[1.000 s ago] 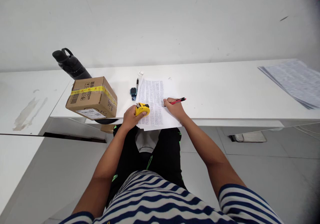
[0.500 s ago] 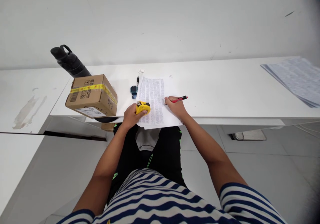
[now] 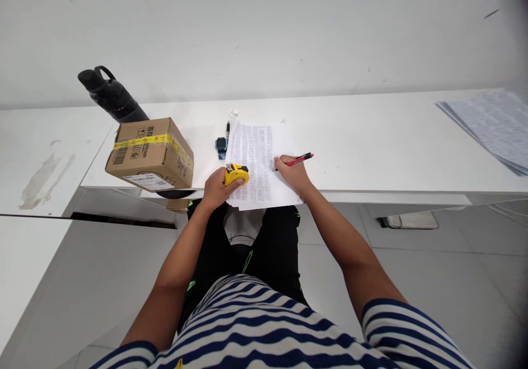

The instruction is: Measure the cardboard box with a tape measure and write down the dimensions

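Observation:
My left hand [image 3: 216, 188] is closed round a yellow tape measure [image 3: 236, 175], over the lower left part of a sheet of paper [image 3: 258, 138] covered in columns of small writing. In my right hand [image 3: 293, 172] is a red and black pen [image 3: 300, 159], its tip at the paper just right of the written columns. The side of that hand rests on the sheet. Left of the paper lie a dark smartwatch [image 3: 221, 144] and a black pen [image 3: 227, 129]. Whether the tape blade is pulled out cannot be made out.
A cardboard box [image 3: 140, 157] with yellow tape sits at the front left of the white desk [image 3: 371, 143]. Behind it stands a black bottle [image 3: 115, 98]. Several written sheets [image 3: 490, 127] lie at the far right. The wall [image 3: 264, 33] runs along the back edge.
The whole view has shifted slightly, with the desk a little higher in the picture. My right hand and pen have crept slightly right at the paper; my left hand keeps its hold.

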Tool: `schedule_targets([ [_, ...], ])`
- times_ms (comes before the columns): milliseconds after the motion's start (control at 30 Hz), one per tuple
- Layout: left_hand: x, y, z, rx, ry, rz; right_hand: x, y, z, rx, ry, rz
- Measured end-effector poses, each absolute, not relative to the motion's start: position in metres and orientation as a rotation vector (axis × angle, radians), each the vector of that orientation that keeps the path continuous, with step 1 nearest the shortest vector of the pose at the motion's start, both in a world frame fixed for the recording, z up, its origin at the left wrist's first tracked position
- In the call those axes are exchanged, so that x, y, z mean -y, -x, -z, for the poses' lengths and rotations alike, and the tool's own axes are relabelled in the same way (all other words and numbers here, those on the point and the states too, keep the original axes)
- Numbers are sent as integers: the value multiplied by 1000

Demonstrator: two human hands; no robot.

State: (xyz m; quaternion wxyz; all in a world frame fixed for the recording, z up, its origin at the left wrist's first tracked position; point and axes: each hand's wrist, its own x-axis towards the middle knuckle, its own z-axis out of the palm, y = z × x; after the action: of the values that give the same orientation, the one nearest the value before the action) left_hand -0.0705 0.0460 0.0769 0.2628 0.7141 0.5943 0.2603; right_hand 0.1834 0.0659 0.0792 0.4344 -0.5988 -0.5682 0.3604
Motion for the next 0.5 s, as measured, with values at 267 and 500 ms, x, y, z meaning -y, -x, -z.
schedule_targets([
  [267, -46, 71, -77, -1599, -1932, -717, -67, -185, -76, 1416, 1460, -892],
  [500, -46, 70, -78, -1612, -1925, -700, -68, -185, -78, 1400, 1478, -918],
])
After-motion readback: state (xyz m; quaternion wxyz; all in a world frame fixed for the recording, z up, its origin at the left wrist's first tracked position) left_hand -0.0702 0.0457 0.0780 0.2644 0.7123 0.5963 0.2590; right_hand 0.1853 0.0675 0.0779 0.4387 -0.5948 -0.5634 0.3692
